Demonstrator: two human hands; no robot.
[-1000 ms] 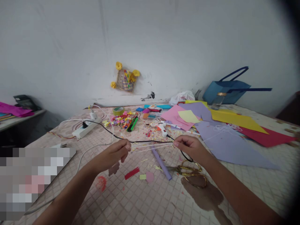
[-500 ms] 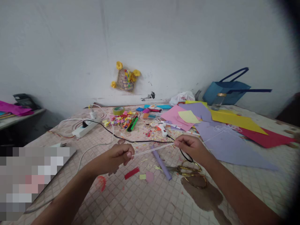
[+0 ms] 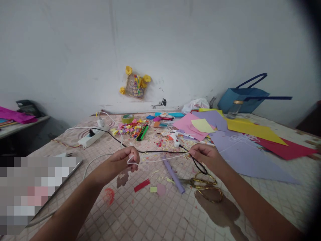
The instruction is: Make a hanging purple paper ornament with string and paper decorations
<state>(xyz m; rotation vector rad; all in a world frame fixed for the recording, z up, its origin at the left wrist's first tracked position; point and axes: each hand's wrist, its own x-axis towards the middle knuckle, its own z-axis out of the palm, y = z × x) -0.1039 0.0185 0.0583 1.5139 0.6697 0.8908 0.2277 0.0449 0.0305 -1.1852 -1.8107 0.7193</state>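
Observation:
A thin white string [image 3: 163,158] runs between my two hands above the table. My left hand [image 3: 125,159] is closed on it, and a small loop of string shows at the fingers. My right hand [image 3: 204,155] pinches the string between thumb and fingertips. From there it trails right to a loose tangle of string [image 3: 244,138] on purple paper [image 3: 250,160]. Below the string lie a rolled purple paper tube [image 3: 174,175] and gold-handled scissors [image 3: 207,187]. A black cord [image 3: 160,151] passes behind my hands to a white glue gun [image 3: 175,139].
A white power strip [image 3: 94,136] with cables stands at the left. Behind are colourful paper scraps [image 3: 131,129], a tape roll [image 3: 127,118] and a green-black cutter [image 3: 142,132]. At the right are yellow paper [image 3: 253,129], a glass jar [image 3: 235,109] and a blue bag [image 3: 247,98].
My left hand has turned and shifted slightly up and left, and the string now forms a slack loop at its fingers. My right hand has moved slightly right, still pinching the string.

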